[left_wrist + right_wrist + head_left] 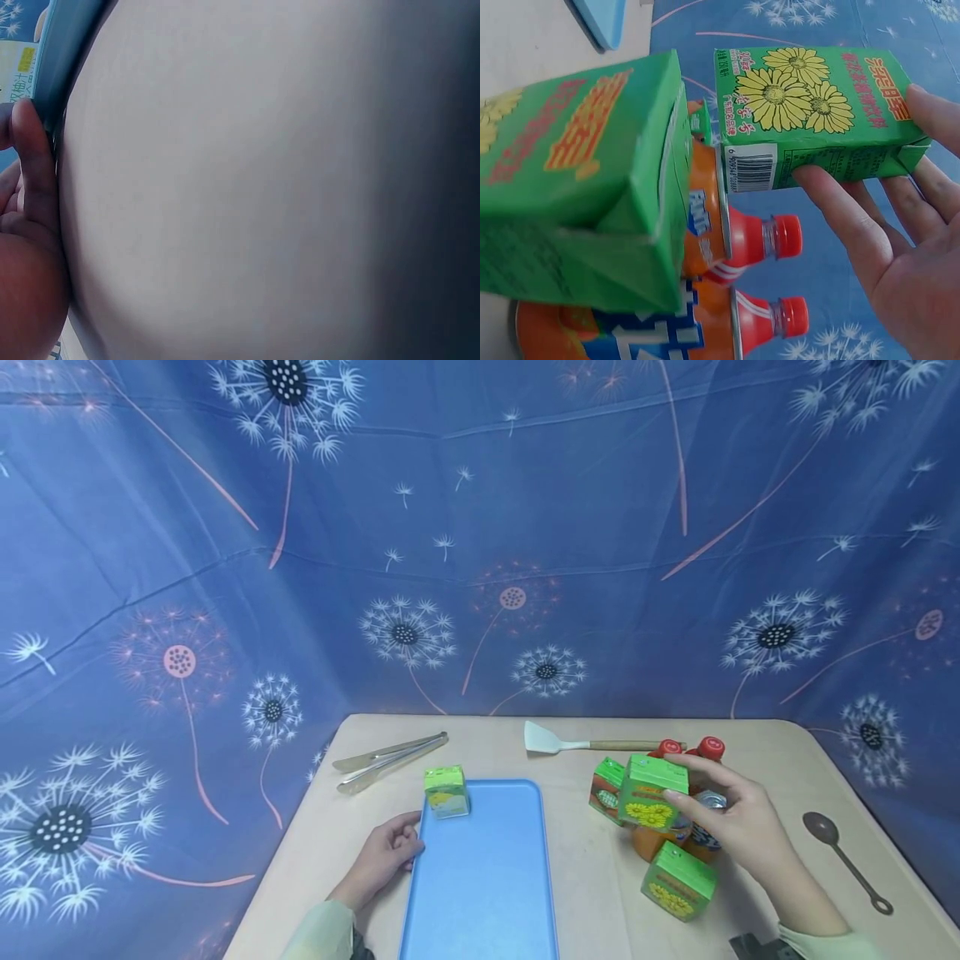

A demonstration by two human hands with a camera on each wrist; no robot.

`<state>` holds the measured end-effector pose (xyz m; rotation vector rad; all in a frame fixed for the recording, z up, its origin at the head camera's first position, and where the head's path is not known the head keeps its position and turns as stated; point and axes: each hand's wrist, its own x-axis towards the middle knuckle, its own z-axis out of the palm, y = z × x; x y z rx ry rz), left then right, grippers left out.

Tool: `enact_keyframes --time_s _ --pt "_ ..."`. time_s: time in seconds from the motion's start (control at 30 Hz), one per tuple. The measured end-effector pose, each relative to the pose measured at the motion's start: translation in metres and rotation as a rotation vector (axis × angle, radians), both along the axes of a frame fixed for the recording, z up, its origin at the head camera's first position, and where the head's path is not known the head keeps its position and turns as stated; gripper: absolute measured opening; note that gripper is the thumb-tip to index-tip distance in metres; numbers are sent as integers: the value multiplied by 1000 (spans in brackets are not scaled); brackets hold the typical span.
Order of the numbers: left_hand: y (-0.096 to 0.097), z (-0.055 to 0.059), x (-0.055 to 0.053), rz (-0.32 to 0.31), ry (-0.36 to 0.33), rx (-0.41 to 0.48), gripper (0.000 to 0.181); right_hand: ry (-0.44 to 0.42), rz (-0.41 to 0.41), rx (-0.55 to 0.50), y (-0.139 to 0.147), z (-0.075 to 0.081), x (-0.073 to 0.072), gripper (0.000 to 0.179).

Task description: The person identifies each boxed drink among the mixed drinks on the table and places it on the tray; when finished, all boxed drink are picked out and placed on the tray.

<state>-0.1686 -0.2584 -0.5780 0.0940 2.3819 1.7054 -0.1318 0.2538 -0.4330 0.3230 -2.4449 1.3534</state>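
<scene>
One box [448,802] tops a blue tray [480,877], left fingers [411,843] holding its edge, right fingers [847,225] pinching a green carton [649,789]

A bare strip of beige bench [588,893] lies open between the flat blue rectangular tray [480,877] and the crowd of drinks; above the tray, only a small yellow-green carton [447,793] blocks the far left corner. Around the right grip [735,810] passage is tight: a green corn-printed carton [606,789] at left, orange metal cans [649,842] below, red-capped bottles [711,748] behind, a green flower-printed carton [678,881] nearer the person.
</scene>
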Motion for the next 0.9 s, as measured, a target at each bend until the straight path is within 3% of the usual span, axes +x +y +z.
enact_keyframes --time_s 0.63,0.9 --pt "-1 -3 -1 6 8 -3 59 -10 83 -65 -33 -6 -10 51" --pt "-1 -4 -2 -1 5 10 58 -45 75 -37 -46 -15 -14 50"
